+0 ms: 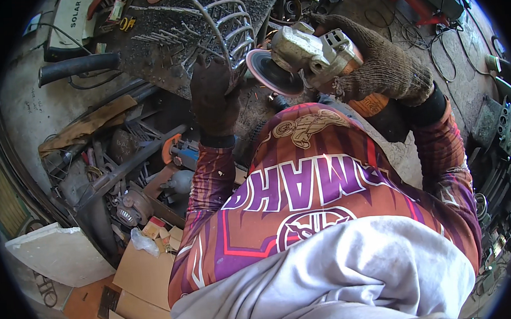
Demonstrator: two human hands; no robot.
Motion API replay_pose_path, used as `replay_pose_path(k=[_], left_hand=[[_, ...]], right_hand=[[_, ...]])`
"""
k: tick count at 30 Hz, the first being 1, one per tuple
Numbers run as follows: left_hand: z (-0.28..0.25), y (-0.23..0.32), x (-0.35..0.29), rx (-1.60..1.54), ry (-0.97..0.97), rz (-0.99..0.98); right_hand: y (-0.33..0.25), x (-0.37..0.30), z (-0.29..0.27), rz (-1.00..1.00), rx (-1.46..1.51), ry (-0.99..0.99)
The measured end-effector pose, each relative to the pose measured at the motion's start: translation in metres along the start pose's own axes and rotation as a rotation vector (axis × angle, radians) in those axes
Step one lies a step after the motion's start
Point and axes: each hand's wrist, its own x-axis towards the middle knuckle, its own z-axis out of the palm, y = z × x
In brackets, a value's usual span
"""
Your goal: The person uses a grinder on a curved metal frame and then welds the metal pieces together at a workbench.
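Observation:
My right hand (385, 62), in a brown knit glove, is wrapped round the body of an angle grinder (302, 49). Its reddish-rimmed disc (271, 72) faces left, close to the lower end of a curved metal rod frame (235, 23) made of parallel bent bars. A few orange sparks show around the disc. My left hand (214, 96), in a dark glove, grips the frame's lower edge just left of the disc; its fingertips are partly lost against the dark bars. The exact point where the disc meets metal is hidden.
Cut rod pieces (167, 38) lie on the dark worktop (143, 64) beyond my left hand. Below it sit a steel bar (130, 159), mixed tools and a cardboard box (143, 270). Cables (441, 43) trail over the floor at the far right, near a red-and-black machine (425, 4).

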Motion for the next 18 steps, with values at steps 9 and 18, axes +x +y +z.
replay_pose_path(k=[9, 18], left_hand=[[0.001, -0.01, -0.005, -0.027, 0.011, 0.063], [-0.001, 0.009, 0.013, -0.039, 0.028, -0.002]], right_hand=[[-0.011, 0.006, -0.006, 0.011, -0.029, -0.059], [0.009, -0.002, -0.001, 0.033, -0.009, -0.033]])
